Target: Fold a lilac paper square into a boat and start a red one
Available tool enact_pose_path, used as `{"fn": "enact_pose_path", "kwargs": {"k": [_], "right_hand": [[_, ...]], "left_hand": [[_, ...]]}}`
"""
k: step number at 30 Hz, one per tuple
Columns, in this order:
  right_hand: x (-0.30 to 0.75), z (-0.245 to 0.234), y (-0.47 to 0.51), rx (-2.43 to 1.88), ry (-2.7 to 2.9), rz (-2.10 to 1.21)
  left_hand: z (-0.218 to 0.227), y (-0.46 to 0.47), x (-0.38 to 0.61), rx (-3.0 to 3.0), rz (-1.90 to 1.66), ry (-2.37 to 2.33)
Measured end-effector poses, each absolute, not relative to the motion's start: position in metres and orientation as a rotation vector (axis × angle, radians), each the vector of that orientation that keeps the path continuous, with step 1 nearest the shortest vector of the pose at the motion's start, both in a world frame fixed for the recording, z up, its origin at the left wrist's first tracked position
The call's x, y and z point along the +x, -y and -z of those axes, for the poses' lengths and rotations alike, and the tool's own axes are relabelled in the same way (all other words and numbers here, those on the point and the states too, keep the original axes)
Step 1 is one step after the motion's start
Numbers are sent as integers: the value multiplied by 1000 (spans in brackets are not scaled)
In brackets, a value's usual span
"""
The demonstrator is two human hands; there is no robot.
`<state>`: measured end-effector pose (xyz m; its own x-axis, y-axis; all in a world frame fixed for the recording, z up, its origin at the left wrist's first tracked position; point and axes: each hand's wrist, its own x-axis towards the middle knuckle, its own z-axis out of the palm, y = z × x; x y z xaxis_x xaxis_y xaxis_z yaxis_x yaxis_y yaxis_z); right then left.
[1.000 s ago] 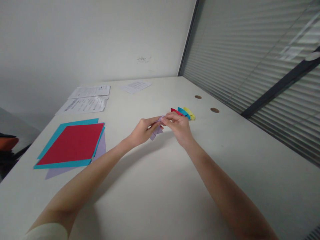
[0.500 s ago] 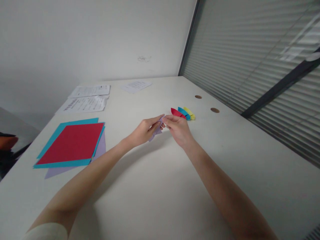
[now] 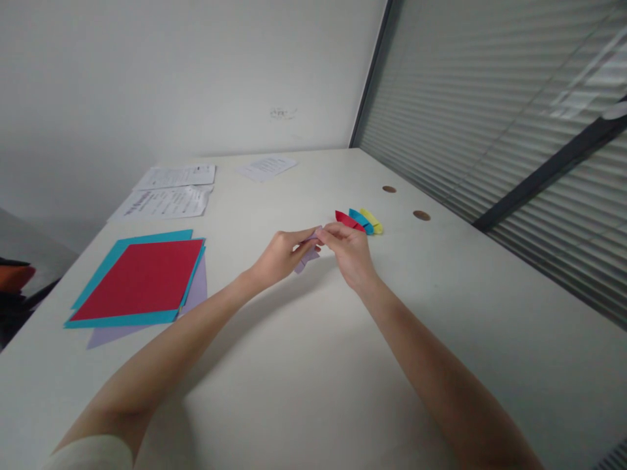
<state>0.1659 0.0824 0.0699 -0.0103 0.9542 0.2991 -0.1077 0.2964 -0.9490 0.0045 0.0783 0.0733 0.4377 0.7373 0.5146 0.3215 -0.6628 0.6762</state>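
Observation:
A small piece of folded light-purple paper (image 3: 306, 257) is held up above the table between both hands, its lower part hanging under the fingers. My left hand (image 3: 283, 253) grips it from the left, thumb and fingers closed. From the right, my right hand (image 3: 349, 247) pinches its upper end between thumb and forefinger. The fingers hide much of the paper's shape. Just behind my right hand lie three small folded paper pieces: a red one (image 3: 349, 220), a blue one (image 3: 361, 220) and a yellow one (image 3: 371, 220), side by side.
On the left of the white table (image 3: 313, 365) lies a stack of square sheets, with a red sheet (image 3: 142, 279) on top, blue sheets (image 3: 122, 320) and purple sheets (image 3: 198, 287) below. Printed papers (image 3: 169, 202) lie behind it. Two round holes (image 3: 421, 215) are near the blinds (image 3: 470, 124).
Both hands stay nearly in place. The right thumb and fingers have shifted slightly on the purple paper, and its hanging part has turned a little to the right.

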Motion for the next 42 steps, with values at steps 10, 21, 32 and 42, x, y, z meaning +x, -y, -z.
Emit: {"fn": "enact_pose_path", "kwargs": {"k": [10, 21, 32, 42], "right_hand": [[165, -69, -79, -993, 1396, -549], [167, -70, -79, -1022, 1400, -591], [177, -81, -83, -938, 1573, -927], [184, -88, -82, -918, 1793, -601]], "left_hand": [[-77, -80, 4, 2134, -1091, -857], [-85, -73, 5, 1809, -1181, -894], [-87, -78, -5, 1978, -979, -902], [-87, -77, -5, 1985, -944, -915]]}}
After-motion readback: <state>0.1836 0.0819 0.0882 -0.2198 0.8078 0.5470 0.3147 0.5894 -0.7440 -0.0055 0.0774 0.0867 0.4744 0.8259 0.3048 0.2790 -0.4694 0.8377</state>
